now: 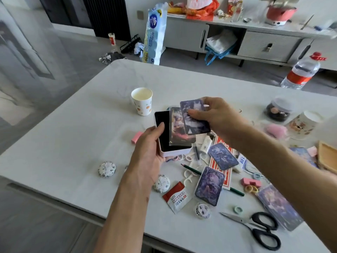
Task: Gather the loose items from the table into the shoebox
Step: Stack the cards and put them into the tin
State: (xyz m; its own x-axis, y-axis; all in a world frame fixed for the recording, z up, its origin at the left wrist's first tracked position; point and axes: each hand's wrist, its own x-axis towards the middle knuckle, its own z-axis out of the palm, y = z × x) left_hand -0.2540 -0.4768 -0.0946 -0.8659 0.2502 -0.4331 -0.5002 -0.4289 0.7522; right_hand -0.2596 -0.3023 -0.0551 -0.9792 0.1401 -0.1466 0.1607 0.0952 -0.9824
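While the left hand (147, 143) grips the small pale-pink box (176, 152) at frame centre, the right hand (217, 114) pinches a glossy purple picture card (197, 125) just above its right side, long axes roughly parallel.

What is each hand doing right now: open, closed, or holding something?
Left hand: grips the pink box by its side wall.
Right hand: pinches a purple card over the box.
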